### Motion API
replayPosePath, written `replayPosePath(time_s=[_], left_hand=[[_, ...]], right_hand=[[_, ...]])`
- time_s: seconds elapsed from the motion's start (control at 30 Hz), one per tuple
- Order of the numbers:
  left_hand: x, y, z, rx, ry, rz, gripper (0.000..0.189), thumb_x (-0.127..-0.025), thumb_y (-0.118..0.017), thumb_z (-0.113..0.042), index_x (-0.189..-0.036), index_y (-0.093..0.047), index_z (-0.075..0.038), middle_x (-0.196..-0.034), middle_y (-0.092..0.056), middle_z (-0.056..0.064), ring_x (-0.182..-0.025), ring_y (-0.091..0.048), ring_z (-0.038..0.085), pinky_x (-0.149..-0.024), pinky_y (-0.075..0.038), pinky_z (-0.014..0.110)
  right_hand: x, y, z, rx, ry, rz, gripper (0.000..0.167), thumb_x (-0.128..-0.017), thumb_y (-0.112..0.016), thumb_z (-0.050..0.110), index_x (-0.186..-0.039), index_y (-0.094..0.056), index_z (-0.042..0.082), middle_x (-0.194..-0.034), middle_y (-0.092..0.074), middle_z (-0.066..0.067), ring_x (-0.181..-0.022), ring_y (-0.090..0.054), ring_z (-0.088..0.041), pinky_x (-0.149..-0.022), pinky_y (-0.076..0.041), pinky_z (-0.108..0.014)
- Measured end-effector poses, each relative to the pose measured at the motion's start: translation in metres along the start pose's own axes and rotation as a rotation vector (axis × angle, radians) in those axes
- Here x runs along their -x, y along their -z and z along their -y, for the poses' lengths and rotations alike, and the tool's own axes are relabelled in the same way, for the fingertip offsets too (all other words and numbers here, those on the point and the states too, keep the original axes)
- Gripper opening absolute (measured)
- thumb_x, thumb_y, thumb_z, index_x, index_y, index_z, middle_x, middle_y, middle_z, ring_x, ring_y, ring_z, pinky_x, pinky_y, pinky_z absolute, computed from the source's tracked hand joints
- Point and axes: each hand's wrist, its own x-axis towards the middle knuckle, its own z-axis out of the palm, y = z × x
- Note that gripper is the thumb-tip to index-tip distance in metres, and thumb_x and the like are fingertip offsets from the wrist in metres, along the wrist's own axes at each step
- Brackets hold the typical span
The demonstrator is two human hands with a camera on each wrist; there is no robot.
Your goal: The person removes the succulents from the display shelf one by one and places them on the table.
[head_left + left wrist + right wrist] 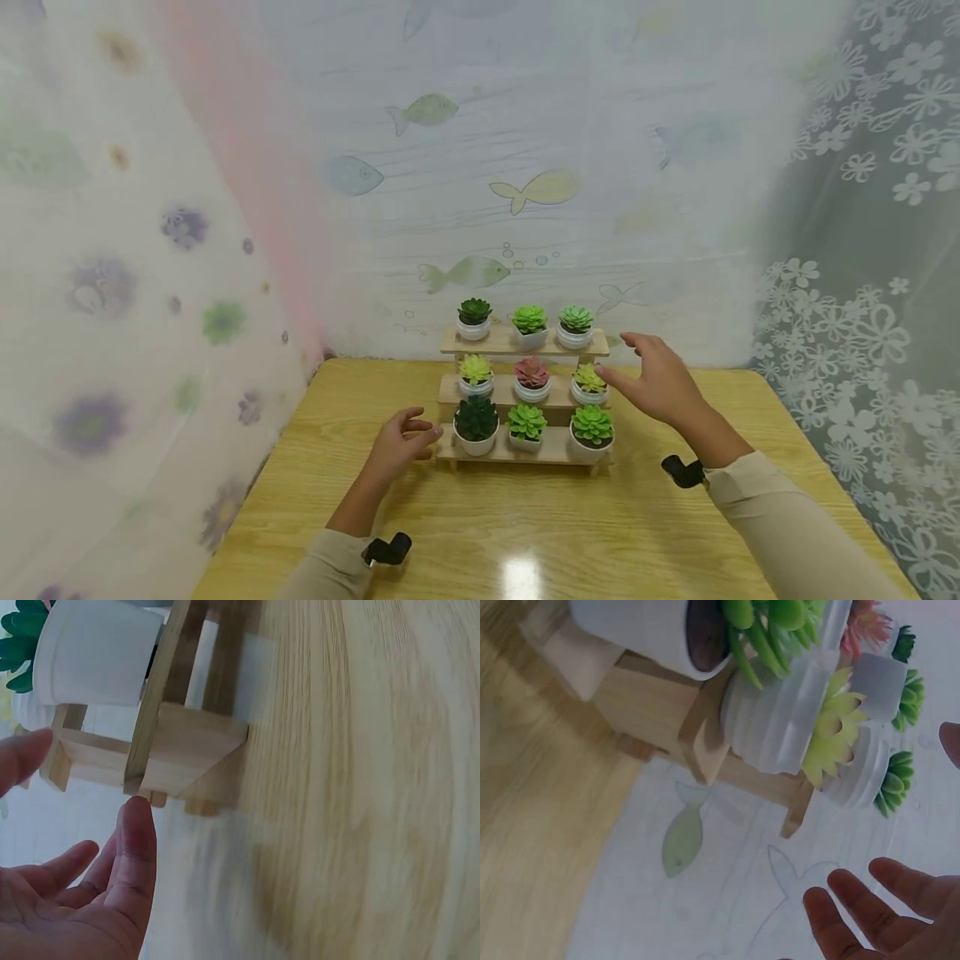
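Note:
A three-tier wooden stand [551, 443] holds several potted succulents in white pots. My left hand [397, 446] is beside the left end of the lowest tier, fingers relaxed, near a dark green succulent [476, 418]. In the left wrist view, its fingertips are right at the end of the wooden board [142, 750], with the thumb by the white pot [97, 656]. To the right of the upper tiers, my right hand [660, 383] holds nothing, its thumb and fingers spread apart. Its thumb overlaps the yellow-green succulent [590, 379] of the middle tier in the head view.
The stand is on a light wooden table [480, 517]. Behind it hangs a pale curtain printed with fish [468, 273], and flower-patterned sheets [862, 350] close in both sides. The red succulent [532, 372] is mid-stand, and a light green one [576, 319] tops the right end.

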Motion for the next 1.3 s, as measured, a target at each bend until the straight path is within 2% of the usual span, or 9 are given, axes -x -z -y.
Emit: replayPosePath(time_s=[0.13, 0.3, 0.43, 0.6, 0.77, 1.1, 1.3], left_hand=[[0.001, -0.005, 0.005, 0.038, 0.026, -0.008, 0.069, -0.097, -0.075, -0.026, -0.153, -0.043, 0.001, -0.135, -0.062, 0.024, -0.105, -0.073, 0.031, -0.086, -0.062, 0.043], [0.003, -0.008, 0.008, 0.042, 0.043, -0.018, 0.063, -0.096, -0.077, -0.024, -0.148, -0.051, 0.001, -0.128, -0.068, 0.022, -0.097, -0.074, 0.026, -0.084, -0.062, 0.044], [0.002, -0.008, 0.013, 0.042, 0.052, -0.01, 0.059, -0.095, -0.077, -0.024, -0.144, -0.056, 0.0, -0.123, -0.072, 0.019, -0.096, -0.074, 0.023, -0.083, -0.063, 0.042], [0.0, -0.007, 0.02, 0.088, 0.062, 0.013, 0.053, -0.096, -0.076, -0.022, -0.141, -0.06, 0.002, -0.121, -0.073, 0.02, -0.092, -0.075, 0.021, -0.078, -0.063, 0.036], [-0.002, -0.006, 0.025, 0.132, 0.069, 0.03, 0.048, -0.096, -0.077, -0.018, -0.137, -0.064, 0.002, -0.118, -0.076, 0.017, -0.089, -0.075, 0.017, -0.074, -0.062, 0.032], [0.0, -0.008, 0.029, 0.229, 0.105, 0.021, 0.047, -0.094, -0.078, -0.016, -0.137, -0.066, 0.0, -0.112, -0.077, 0.013, -0.085, -0.073, 0.016, -0.072, -0.062, 0.03], [0.001, -0.009, 0.032, 0.287, 0.11, 0.03, 0.046, -0.094, -0.077, -0.013, -0.137, -0.066, 0.0, -0.108, -0.076, 0.008, -0.083, -0.072, 0.015, -0.072, -0.062, 0.029]], right_hand=[[-0.009, -0.004, 0.004, -0.064, -0.012, -0.008, 0.085, -0.097, -0.065, 0.058, -0.156, -0.04, 0.002, -0.154, -0.045, -0.025, -0.136, -0.049, -0.048, -0.103, -0.045, -0.067], [-0.021, -0.009, 0.009, -0.121, -0.056, -0.002, 0.086, -0.096, -0.068, 0.057, -0.157, -0.04, 0.004, -0.155, -0.046, -0.023, -0.139, -0.048, -0.046, -0.105, -0.046, -0.065], [-0.028, -0.011, 0.009, -0.173, -0.099, 0.008, 0.086, -0.095, -0.07, 0.056, -0.159, -0.038, 0.008, -0.156, -0.046, -0.021, -0.142, -0.045, -0.045, -0.106, -0.046, -0.064], [-0.036, -0.011, 0.009, -0.244, -0.135, 0.017, 0.089, -0.094, -0.069, 0.058, -0.161, -0.036, 0.011, -0.157, -0.047, -0.02, -0.144, -0.044, -0.044, -0.107, -0.045, -0.063], [-0.043, -0.013, 0.012, -0.311, -0.161, 0.018, 0.086, -0.095, -0.072, 0.052, -0.161, -0.036, 0.011, -0.156, -0.048, -0.019, -0.145, -0.042, -0.043, -0.111, -0.042, -0.062], [-0.052, -0.019, 0.015, -0.468, -0.234, 0.065, 0.09, -0.093, -0.078, 0.043, -0.163, -0.032, 0.009, -0.16, -0.043, -0.02, -0.149, -0.038, -0.042, -0.115, -0.041, -0.059], [-0.058, -0.021, 0.017, -0.499, -0.26, 0.065, 0.092, -0.091, -0.08, 0.042, -0.163, -0.033, 0.009, -0.162, -0.042, -0.019, -0.15, -0.037, -0.041, -0.115, -0.041, -0.058]])
